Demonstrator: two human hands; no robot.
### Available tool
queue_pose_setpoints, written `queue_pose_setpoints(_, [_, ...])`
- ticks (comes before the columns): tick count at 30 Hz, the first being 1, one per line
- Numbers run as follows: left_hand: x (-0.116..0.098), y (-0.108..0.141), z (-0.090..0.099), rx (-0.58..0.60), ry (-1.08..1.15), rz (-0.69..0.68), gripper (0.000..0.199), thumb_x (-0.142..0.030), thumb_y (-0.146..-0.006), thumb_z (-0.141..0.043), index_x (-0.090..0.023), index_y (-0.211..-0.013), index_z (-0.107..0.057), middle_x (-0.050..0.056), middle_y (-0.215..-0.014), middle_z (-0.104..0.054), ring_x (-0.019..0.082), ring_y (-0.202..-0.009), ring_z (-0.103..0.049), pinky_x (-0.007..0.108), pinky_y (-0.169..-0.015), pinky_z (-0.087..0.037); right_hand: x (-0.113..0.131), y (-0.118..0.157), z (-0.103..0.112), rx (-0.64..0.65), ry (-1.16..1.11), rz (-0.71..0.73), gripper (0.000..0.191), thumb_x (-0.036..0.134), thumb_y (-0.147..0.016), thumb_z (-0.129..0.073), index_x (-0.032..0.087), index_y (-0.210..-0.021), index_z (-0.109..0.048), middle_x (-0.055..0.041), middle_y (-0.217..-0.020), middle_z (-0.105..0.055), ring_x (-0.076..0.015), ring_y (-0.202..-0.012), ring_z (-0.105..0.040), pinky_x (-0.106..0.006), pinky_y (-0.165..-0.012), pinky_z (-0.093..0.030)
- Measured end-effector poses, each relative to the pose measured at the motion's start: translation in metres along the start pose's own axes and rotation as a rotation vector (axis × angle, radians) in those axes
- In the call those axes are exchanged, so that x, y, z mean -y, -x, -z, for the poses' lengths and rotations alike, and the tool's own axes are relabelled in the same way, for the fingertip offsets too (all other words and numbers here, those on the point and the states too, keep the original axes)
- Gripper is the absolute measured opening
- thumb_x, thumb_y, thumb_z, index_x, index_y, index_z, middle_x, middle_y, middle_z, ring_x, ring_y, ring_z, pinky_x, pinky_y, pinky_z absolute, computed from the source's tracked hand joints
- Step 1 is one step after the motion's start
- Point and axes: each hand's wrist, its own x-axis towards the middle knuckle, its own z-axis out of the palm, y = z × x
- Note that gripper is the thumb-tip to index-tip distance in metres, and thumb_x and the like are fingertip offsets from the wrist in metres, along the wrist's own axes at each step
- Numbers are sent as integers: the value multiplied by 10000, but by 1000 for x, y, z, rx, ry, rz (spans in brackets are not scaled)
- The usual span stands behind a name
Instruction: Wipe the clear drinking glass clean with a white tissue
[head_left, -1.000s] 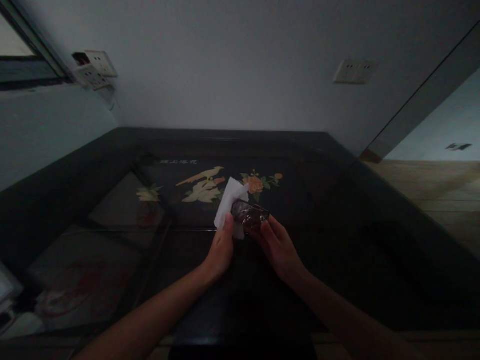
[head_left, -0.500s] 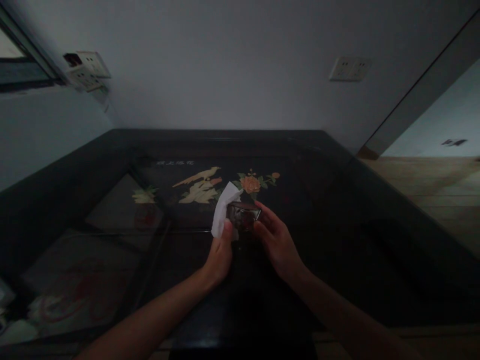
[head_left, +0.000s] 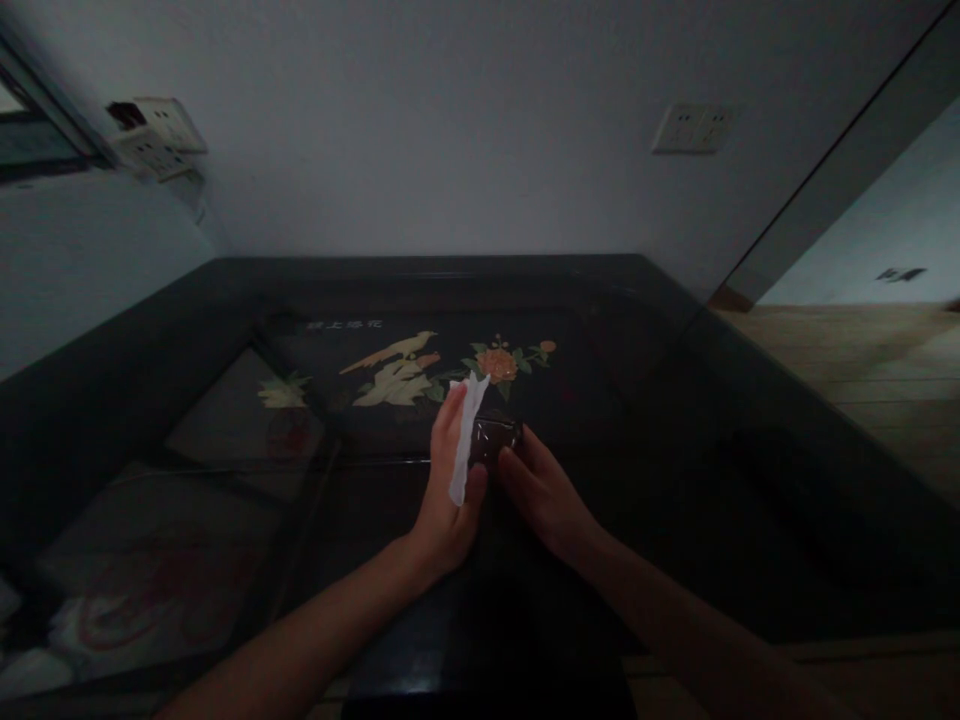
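Note:
Over the dark glossy tabletop point(head_left: 405, 500), my two hands meet around a small dark, shiny, glass-like object point(head_left: 493, 438); the dim light hides its exact kind. My right hand point(head_left: 546, 490) grips its right side between thumb and fingers. A white tissue point(head_left: 466, 440) lies along the palm side of my left hand point(head_left: 445, 510), pressed by its fingers and thumb against the left side of the object. The tissue stands nearly edge-on, its top corner sticking up past the fingertips.
The tabletop bears a picture of a bird and flowers point(head_left: 495, 365). Behind it rises a pale wall with a socket plate point(head_left: 691, 128) at right and more sockets point(head_left: 171, 125) at left. Whitish items point(head_left: 34, 670) sit at the lower left. Wooden floor point(head_left: 862, 350) shows at right.
My left hand has turned, its fingers now upright behind the tissue, which has gone from spread out to edge-on. The dark object has tilted and sits slightly lower in my right hand.

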Motion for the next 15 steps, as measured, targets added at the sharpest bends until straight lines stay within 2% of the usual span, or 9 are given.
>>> queue_pose_setpoints(4, [-5, -2, 3, 52, -192, -173, 586, -464, -969, -246, -250, -1500, -123, 106, -1560, -176, 264, -1453, -112, 492, -1165, -159, 3, -1, 0, -20, 17, 26, 443, 402, -735, -740, 257, -1128, -594, -35, -1164, -655, -229, -1118, -572, -397, -1024, -400])
queue_pose_setpoints(7, [-7, -2, 4, 125, -367, -291, 576, -378, -978, -268, -201, -1505, -116, 140, -1517, -292, 253, -1452, -122, 493, -1168, -96, 6, -2, -2, -71, 29, 17, 442, 354, -704, -769, 248, -1104, -614, -28, -1154, -662, -238, -1130, -565, -388, -1018, -409])
queue_pose_setpoints(10, [-8, -3, 5, 163, -444, -385, 589, -299, -971, -310, -160, -1506, -107, 160, -1467, -387, 245, -1444, -160, 478, -1170, -81, 6, -3, -4, -122, 16, -26, 388, 358, -695, -772, 225, -1037, -645, -35, -1091, -688, -250, -1089, -588, -385, -965, -451])
queue_pose_setpoints(13, [-7, -6, 7, 142, -390, -376, 558, -298, -976, -301, -181, -1500, -150, 151, -1474, -377, 243, -1432, -201, 480, -1165, -132, 6, -2, -5, -134, -13, -23, 401, 347, -671, -793, 220, -1025, -655, -36, -1065, -697, -247, -1057, -604, -365, -920, -477])
queue_pose_setpoints(15, [-6, -7, 8, 97, -271, -276, 536, -363, -980, -287, -207, -1486, -206, 140, -1504, -325, 249, -1421, -229, 477, -1154, -194, 5, -1, -5, -119, -44, -19, 414, 337, -660, -805, 220, -1028, -659, -35, -1052, -702, -240, -1029, -619, -363, -926, -472])
